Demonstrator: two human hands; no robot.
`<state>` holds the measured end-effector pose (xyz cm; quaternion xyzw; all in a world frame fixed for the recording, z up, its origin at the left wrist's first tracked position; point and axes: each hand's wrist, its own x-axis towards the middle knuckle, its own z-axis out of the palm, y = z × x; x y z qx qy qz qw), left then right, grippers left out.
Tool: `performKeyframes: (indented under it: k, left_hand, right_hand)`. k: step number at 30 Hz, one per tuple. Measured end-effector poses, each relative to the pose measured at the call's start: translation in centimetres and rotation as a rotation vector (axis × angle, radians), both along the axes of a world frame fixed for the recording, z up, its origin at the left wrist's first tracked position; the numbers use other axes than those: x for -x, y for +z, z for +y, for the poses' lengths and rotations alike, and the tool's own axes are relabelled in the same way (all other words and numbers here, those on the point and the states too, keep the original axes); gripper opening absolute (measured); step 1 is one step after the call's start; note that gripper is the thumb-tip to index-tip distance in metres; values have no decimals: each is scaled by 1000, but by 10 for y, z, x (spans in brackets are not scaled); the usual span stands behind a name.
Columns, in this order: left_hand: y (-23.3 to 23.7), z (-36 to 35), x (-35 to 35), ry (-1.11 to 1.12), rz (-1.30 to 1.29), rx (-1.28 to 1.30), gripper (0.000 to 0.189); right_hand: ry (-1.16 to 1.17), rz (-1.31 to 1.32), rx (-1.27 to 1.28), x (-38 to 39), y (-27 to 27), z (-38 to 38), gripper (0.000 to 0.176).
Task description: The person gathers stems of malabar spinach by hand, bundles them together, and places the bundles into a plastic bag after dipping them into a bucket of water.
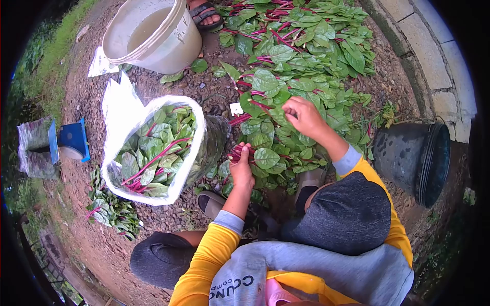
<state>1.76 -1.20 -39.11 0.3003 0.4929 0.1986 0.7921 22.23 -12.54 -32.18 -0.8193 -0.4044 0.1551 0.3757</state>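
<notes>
My left hand (242, 172) is closed around a bunch of Malabar spinach (266, 158); its red stems show at the thumb and the green leaves spread to the right. My right hand (307, 119) is pinched at the leafy end of a single Malabar spinach sprig (260, 104), whose stem points left. The fingertips are partly hidden among the leaves. Under and beyond both hands lies a wide heap of the same red-stemmed greens (321, 30). Left of my left hand stands an open clear plastic bag (175, 192) filled with spinach bunches.
A white bucket (178, 48) of cloudy water stands at the upper left, near another person's sandalled foot (206, 15). A black bucket (408, 158) lies tilted at the right. More greens (115, 214) rest on the gravel left. A block edging (423, 51) curves along the upper right.
</notes>
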Motion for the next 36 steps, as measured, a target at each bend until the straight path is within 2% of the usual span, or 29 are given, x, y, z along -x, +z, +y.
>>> performKeyframes:
  k: [2, 4, 6, 8, 11, 16, 18, 20, 21, 22, 23, 27, 30, 36]
  left_hand:
    - [0, -1, -1, 21, -2, 18, 29]
    - [0, -2, -1, 32, -12, 22, 29]
    - [-2, -2, 1, 38, -27, 13, 29]
    - [-8, -2, 5, 28, -16, -2, 30]
    - [-1, -2, 2, 33, -21, 6, 30]
    - [1, -3, -2, 17, 19, 8, 28]
    - [1, -3, -2, 35, 4, 17, 27]
    - [3, -3, -3, 39, 0, -5, 26]
    - [2, -3, -2, 33, -6, -3, 26]
    - [2, -3, -2, 29, -1, -1, 26]
    - [2, -2, -2, 25, 4, 0, 26]
    - [3, -3, -3, 25, -9, 4, 28]
    - [4, -3, -3, 13, 6, -5, 29]
    - [4, -3, -4, 11, 5, -15, 29]
  right_hand:
    - [54, 49, 9, 14, 6, 3, 11]
    - [157, -30, -3, 33, -7, 4, 10]
    - [190, 0, 43, 50, -30, 1, 9]
    - [171, 144, 12, 62, -45, -1, 10]
    - [187, 171, 28, 79, -62, -4, 11]
    - [259, 358, 108, 76, -54, -9, 9]
    - [308, 247, 89, 55, -57, -14, 9]
    - [160, 21, 76, 25, -54, -25, 7]
    - [93, -78, 157, 10, -50, -33, 5]
    - [23, -118, 352, -2, -53, -42, 7]
    - [35, -170, 483, -12, -55, -53, 8]
    - [122, -506, 608, -14, -81, -82, 12]
    - [115, -461, 534, -12, -76, -86, 8]
    - [-161, 162, 219, -43, -46, -80, 15]
